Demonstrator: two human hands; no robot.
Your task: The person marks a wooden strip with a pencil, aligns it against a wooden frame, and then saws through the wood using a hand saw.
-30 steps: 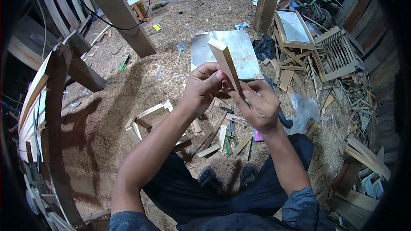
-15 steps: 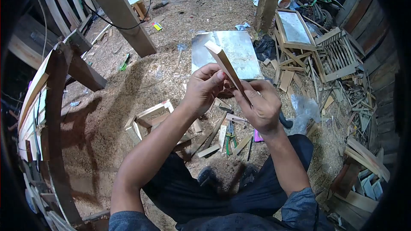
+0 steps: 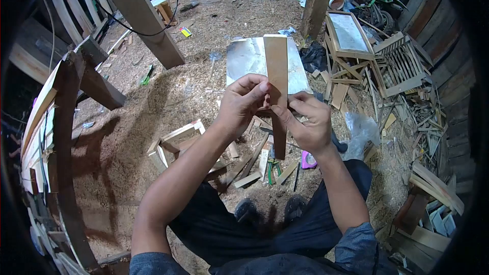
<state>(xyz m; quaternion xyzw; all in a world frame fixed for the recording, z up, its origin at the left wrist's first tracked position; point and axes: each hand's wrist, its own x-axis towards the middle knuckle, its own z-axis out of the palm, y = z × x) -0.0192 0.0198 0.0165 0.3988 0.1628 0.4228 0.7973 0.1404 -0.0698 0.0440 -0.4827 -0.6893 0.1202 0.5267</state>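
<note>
While left grip (image 3: 244, 103) and right grip (image 3: 305, 123) both close on its mid section, slat (image 3: 277, 63) stands approx upright in the air btwn them, broad face to camera. Its top end is over metal sheet (image 3: 244, 56) on floor (image 3: 168, 97). Left grip is on slat's left edge, right grip on right edge. Wood scraps (image 3: 175, 140) + green pliers (image 3: 271, 165) lie on floor below.

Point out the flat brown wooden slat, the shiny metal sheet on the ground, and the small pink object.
flat brown wooden slat (image 3: 276, 66): head view, on its upper face.
shiny metal sheet (image 3: 247, 58): head view, on its bare left part.
small pink object (image 3: 308, 160): head view, on its middle.
</note>
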